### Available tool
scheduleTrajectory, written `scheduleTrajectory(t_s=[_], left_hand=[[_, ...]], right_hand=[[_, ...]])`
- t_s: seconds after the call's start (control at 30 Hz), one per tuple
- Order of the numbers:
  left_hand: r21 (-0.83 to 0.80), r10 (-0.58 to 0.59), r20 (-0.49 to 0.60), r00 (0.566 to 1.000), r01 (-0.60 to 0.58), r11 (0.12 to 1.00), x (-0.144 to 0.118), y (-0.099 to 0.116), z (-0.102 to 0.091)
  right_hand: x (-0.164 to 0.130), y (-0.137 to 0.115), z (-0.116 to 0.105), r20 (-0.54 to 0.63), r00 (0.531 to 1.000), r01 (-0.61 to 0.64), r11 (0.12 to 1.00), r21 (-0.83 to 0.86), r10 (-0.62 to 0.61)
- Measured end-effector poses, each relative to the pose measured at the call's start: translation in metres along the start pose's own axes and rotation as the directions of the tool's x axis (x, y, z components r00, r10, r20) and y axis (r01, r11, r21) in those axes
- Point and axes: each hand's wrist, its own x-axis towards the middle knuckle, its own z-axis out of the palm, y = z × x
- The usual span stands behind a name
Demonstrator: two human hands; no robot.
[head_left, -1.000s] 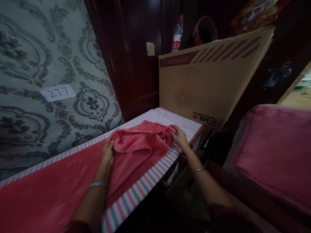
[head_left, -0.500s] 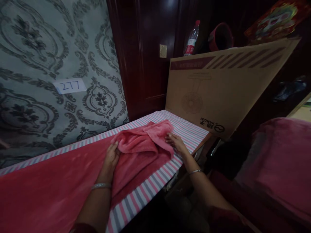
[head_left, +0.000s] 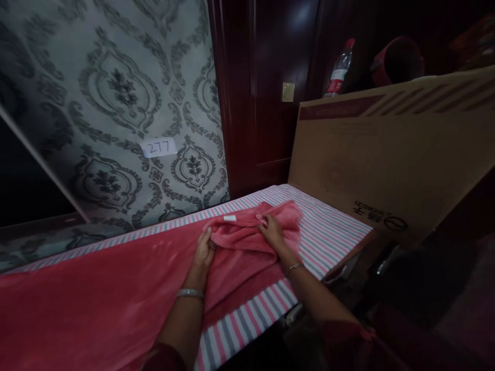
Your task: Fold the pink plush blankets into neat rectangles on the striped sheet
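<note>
Blanket [head_left: 116, 293], pink-red fleece, lies spread flat over a striped sheet [head_left: 332, 232] on a narrow bed; its far end is bunched into a soft folded heap with a small white tag [head_left: 230, 218] showing on top. Long axis runs from 8 o'clock to 2 o'clock across the frame, bunched end pointing toward 2 o'clock at the cardboard box [head_left: 386, 149].

Left hand [head_left: 203, 251] comes in from 6 o'clock, forearm straight, silver bangle at the wrist, palm down, fingers pressed together against the near edge of the heap; thumb side tucked under the fold, looks like a pinch on the fleece. Right hand [head_left: 271, 233] comes in from 4 o'clock, bangle on the wrist too, fingers curled and closed over the top of the heap, gripping the fabric. Hands sit near each other, heap between them.

Patterned grey wallpaper with a paper label [head_left: 159, 147] reading 277 at 11 o'clock. Plastic bottle [head_left: 339, 69] behind the box at 1 o'clock.
</note>
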Motion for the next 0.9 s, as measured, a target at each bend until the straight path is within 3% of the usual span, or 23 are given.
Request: scheduleTrajectory(t_s=[0.2,0.37,0.47,0.57,0.67,0.77,0.9], left_hand=[[-0.028,-0.006,0.031,0.999,0.007,1.0,0.003,-0.004,-0.005],[-0.068,0.0,0.047,0.999,0.003,0.998,-0.003,-0.003,-0.002],[-0.063,0.022,0.091,0.996,-0.017,0.998,-0.009,-0.003,0.003],[-0.02,0.05,0.139,0.989,-0.048,0.999,-0.015,-0.004,0.005],[0.097,0.073,0.125,0.989,-0.085,0.992,-0.019,-0.007,0.004],[0.222,0.129,0.119,0.984,-0.153,0.963,-0.021,-0.008,0.003],[0.36,0.222,0.064,0.973,-0.23,0.904,-0.023,-0.006,0.008]], right_hand=[[-0.01,0.011,-0.02,-0.038,0.999,-0.011,0.993,0.121,0.015],[-0.011,-0.019,-0.033,-0.198,0.979,-0.016,0.99,0.138,0.043],[-0.023,-0.057,-0.014,-0.172,0.973,0.173,0.981,0.084,-0.157],[-0.046,-0.081,0.024,0.047,0.92,0.387,0.92,0.059,-0.389],[-0.067,-0.075,0.061,0.238,0.881,0.41,0.911,0.046,-0.409],[-0.076,-0.058,0.078,0.229,0.904,0.37,0.929,0.01,-0.362],[-0.074,-0.058,0.075,0.102,0.925,0.361,0.931,0.059,-0.366]])
